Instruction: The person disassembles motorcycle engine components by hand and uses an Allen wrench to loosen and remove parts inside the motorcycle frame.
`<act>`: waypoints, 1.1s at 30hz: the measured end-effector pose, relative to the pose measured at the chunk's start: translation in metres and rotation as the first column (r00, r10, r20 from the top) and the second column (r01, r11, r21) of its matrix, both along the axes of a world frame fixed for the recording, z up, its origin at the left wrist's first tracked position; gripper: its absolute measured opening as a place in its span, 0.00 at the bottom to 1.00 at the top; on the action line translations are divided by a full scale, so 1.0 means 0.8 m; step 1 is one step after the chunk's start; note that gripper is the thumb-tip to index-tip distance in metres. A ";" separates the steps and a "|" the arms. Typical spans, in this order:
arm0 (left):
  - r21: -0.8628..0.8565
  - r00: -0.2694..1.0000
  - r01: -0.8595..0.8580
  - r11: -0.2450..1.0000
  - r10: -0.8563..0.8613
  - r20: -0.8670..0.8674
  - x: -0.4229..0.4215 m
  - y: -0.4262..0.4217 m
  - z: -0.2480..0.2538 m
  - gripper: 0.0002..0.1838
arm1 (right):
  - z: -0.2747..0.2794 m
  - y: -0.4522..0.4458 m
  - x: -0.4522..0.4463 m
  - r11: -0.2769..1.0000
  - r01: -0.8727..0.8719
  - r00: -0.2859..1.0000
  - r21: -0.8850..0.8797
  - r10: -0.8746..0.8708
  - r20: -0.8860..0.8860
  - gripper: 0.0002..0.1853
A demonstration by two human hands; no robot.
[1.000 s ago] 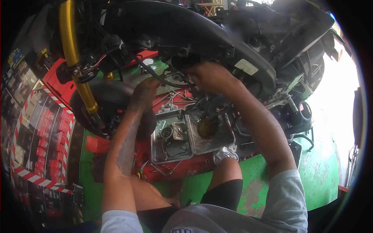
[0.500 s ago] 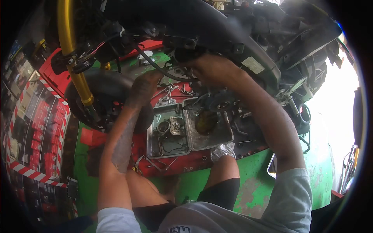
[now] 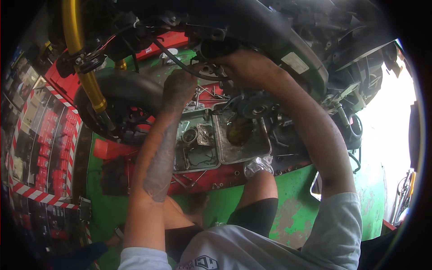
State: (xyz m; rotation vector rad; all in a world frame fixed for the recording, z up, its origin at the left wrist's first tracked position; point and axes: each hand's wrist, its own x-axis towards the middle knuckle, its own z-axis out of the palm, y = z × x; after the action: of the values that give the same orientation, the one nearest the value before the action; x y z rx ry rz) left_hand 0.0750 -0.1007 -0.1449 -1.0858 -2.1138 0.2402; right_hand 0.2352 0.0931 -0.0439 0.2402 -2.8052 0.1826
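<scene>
My left hand point(image 3: 179, 86) is raised to the underside of a partly stripped motorcycle point(image 3: 256, 27). Its fingers are curled closed beside a metal engine part point(image 3: 208, 69); whatever they hold is hidden. A black hose point(image 3: 182, 65) curves past those fingertips towards my other side. On the right of the same part, my right hand point(image 3: 249, 69) reaches in under the dark frame, its fingertips lost in shadow. Below my hands hangs a round engine piece point(image 3: 257, 109). Two metal trays lie beneath: the left tray point(image 3: 198, 168) holds a ring-shaped part and a gasket-like plate, the right tray point(image 3: 245, 157) dark yellowish fluid.
A gold fork leg point(image 3: 83, 58) and the front wheel point(image 3: 119, 96) stand at left. Tools point(image 3: 191, 180) and small fasteners lie on the red mat point(image 3: 209, 179) in front of my legs. A phone-like object point(image 3: 316, 186) rests on the green floor at right.
My left hand has moved right and slightly up, closer to the metal engine part. My right hand stays in nearly the same place. The view has shifted a little.
</scene>
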 end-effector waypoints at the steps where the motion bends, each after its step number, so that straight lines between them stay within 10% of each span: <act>1: 0.013 1.000 0.018 1.000 -0.018 0.005 0.002 0.000 0.001 0.29 | -0.001 0.000 0.000 1.000 0.000 1.000 -0.005 0.000 0.004 0.21; 9: 0.046 1.000 0.010 0.999 -0.008 -0.029 0.021 -0.001 0.008 0.24 | -0.006 0.004 0.001 1.000 -0.016 0.999 -0.014 0.015 -0.029 0.21; 15: 0.024 0.941 -0.232 0.972 0.218 0.259 0.083 0.015 0.034 0.15 | -0.011 0.007 -0.005 0.999 -0.034 0.998 -0.008 0.034 -0.046 0.20; 18: 0.333 0.935 -0.124 0.935 -0.002 0.354 0.101 0.012 0.032 0.19 | -0.016 0.005 0.000 0.999 -0.029 0.996 -0.018 0.028 -0.089 0.20; 21: 0.433 0.498 -0.296 0.851 -0.250 0.831 0.154 0.014 0.082 0.14 | -0.025 0.011 0.008 0.994 -0.017 0.981 -0.111 -0.004 -0.194 0.20; 22: 0.629 0.071 -0.409 0.661 -0.664 0.744 0.157 0.020 0.073 0.12 | -0.034 0.016 0.010 0.986 -0.034 0.963 -0.164 -0.012 -0.270 0.19; 24: 0.515 -0.452 -0.811 0.277 -0.855 -0.253 0.175 0.038 0.071 0.07 | -0.046 0.020 0.019 0.953 -0.108 0.908 -0.284 -0.022 -0.417 0.18; 26: 0.426 -0.207 -0.900 0.087 -0.948 -0.243 0.206 0.068 0.070 0.02 | -0.058 0.013 0.042 0.887 -0.223 0.823 -0.403 -0.050 -0.566 0.17; 33: 0.460 -0.353 -0.873 0.160 -0.858 -0.372 0.191 0.015 0.046 0.09 | -0.116 0.036 0.117 0.794 -0.075 0.826 -0.604 -0.289 -0.483 0.13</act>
State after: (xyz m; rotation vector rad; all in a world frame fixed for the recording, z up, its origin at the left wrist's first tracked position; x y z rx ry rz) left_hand 0.2280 -0.0885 -0.1080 0.2911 0.4937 2.3317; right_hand 0.3288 0.1222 -0.1363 -0.0349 -2.0309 0.8225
